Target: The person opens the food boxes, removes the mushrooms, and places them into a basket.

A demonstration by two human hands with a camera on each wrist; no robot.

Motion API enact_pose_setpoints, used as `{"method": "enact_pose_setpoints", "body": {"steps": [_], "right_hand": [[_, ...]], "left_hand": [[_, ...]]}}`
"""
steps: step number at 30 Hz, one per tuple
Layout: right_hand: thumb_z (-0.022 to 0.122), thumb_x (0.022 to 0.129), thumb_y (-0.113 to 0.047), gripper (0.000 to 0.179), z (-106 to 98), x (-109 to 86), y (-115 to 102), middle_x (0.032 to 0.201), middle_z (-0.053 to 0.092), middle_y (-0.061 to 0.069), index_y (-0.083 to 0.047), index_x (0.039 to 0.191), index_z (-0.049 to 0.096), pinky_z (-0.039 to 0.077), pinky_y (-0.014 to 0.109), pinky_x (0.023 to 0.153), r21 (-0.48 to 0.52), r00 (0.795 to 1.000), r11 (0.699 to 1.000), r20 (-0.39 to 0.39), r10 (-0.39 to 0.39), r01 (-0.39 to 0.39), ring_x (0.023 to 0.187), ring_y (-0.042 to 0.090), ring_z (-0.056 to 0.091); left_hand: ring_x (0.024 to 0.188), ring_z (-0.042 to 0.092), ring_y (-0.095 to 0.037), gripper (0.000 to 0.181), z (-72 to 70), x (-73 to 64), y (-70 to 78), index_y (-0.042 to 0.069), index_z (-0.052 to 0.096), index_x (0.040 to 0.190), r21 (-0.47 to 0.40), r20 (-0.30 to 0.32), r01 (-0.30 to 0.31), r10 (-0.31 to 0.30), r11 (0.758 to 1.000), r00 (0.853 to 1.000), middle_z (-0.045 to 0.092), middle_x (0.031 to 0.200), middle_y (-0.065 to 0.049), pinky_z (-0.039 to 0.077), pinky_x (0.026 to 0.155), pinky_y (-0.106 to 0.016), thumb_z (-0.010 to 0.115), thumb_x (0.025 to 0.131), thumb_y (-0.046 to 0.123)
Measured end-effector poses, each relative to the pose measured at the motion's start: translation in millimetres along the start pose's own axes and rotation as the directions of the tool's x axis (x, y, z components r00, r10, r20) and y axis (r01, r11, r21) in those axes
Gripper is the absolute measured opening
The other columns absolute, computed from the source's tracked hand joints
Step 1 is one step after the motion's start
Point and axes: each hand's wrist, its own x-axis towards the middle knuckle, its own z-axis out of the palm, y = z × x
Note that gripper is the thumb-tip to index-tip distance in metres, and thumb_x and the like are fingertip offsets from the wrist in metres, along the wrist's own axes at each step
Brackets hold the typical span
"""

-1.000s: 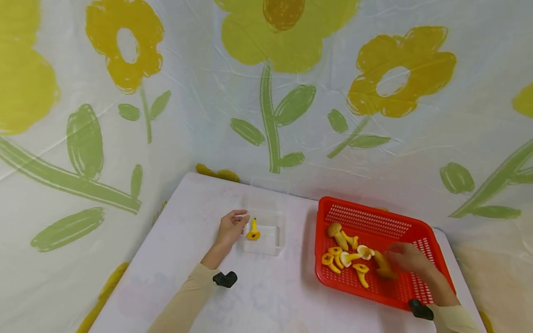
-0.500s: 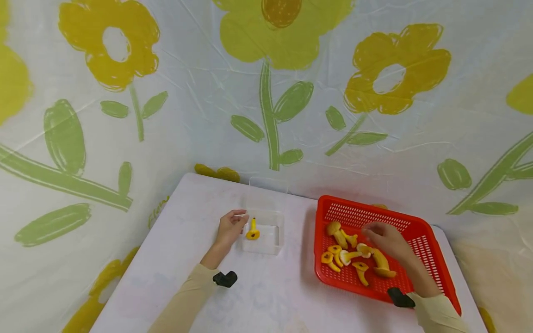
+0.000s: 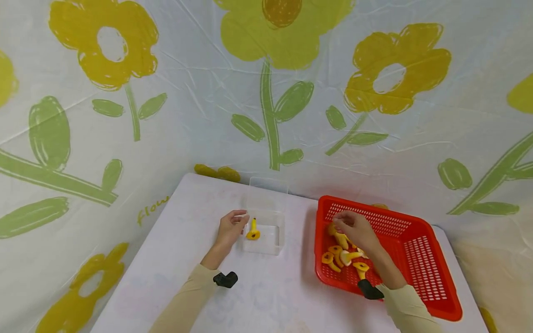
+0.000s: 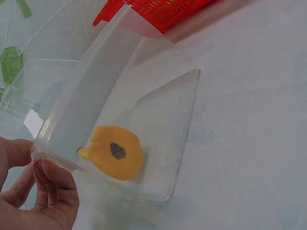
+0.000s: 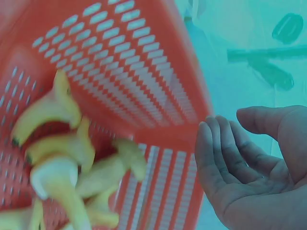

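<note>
At the left of the table stands a clear plastic box point(image 3: 271, 236) with its lid raised at the back. My left hand point(image 3: 228, 229) pinches the box's left rim between thumb and fingers, as the left wrist view shows. Inside lies one yellow mushroom point(image 4: 129, 160), its cap marked by a dark spot. Above the left part of the red basket point(image 3: 455, 296) hovers my right hand point(image 3: 359, 231). Its fingers are loosely bent and hold nothing in the right wrist view point(image 5: 259, 177). Several yellow and tan mushrooms point(image 5: 57, 177) lie below it in the basket, some hidden by the hand and forearm.
The basket's perforated walls rise around the mushrooms. A white cloth point(image 3: 258, 296) covers the table between box and basket. Flower-printed fabric point(image 3: 200, 111) hangs directly behind the table and at its left.
My right hand has moved leftward and farther back across the basket, from its right side to above the left mushrooms. The left hand stays at the box.
</note>
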Motion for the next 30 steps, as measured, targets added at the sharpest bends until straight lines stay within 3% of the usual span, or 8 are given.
{"method": "enact_pose_setpoints", "body": {"steps": [9, 15, 24, 30], "right_hand": [[0.063, 0.103, -0.015, 0.031, 32, 14.5, -20, 0.116, 0.067, 0.022, 0.006, 0.126, 0.061, 0.059, 0.041, 0.088, 0.047, 1.000, 0.999, 0.018, -0.019, 0.018, 0.099, 0.034, 0.069], [0.063, 0.102, -0.013, 0.028, 58, 25.9, -28, 0.112, 0.069, 0.021, 0.005, 0.124, 0.063, 0.058, 0.038, 0.090, 0.091, 0.999, 0.995, 0.016, -0.028, 0.026, 0.095, 0.027, 0.071], [0.064, 0.102, -0.017, 0.030, 100, 34.9, -44, 0.119, 0.068, 0.022, 0.002, 0.126, 0.062, 0.055, 0.043, 0.096, 0.170, 0.996, 0.985, 0.081, -0.040, 0.026, 0.104, 0.036, 0.070], [0.063, 0.102, -0.016, 0.025, 127, 41.8, -56, 0.115, 0.071, 0.012, -0.001, 0.123, 0.064, 0.055, 0.041, 0.096, 0.134, 0.993, 0.991, 0.115, -0.027, 0.012, 0.104, 0.028, 0.069]], "left_hand": [[0.080, 0.055, -0.018, 0.031, -0.3, -0.2, 0.8, 0.004, 0.068, 0.126, -0.018, 0.006, 0.007, -0.007, 1.000, 1.000, 0.064, 0.098, -0.009, 0.050, 0.065, -0.022, 0.069, 0.100, 0.021], [0.075, 0.054, -0.016, 0.030, -0.2, 0.4, 1.6, 0.004, 0.068, 0.127, -0.016, 0.010, 0.005, -0.005, 1.000, 1.000, 0.064, 0.096, -0.008, 0.050, 0.064, -0.023, 0.068, 0.101, 0.020], [0.069, 0.053, -0.014, 0.032, -0.9, 3.3, -0.1, 0.000, 0.067, 0.127, -0.013, 0.017, -0.012, 0.012, 1.000, 1.000, 0.063, 0.090, -0.006, 0.053, 0.067, -0.032, 0.069, 0.100, 0.017], [0.074, 0.056, -0.016, 0.032, -0.1, 4.7, -1.1, 0.000, 0.067, 0.126, -0.019, 0.014, -0.021, 0.022, 1.000, 1.000, 0.064, 0.091, -0.006, 0.052, 0.064, -0.027, 0.069, 0.099, 0.017]]}}
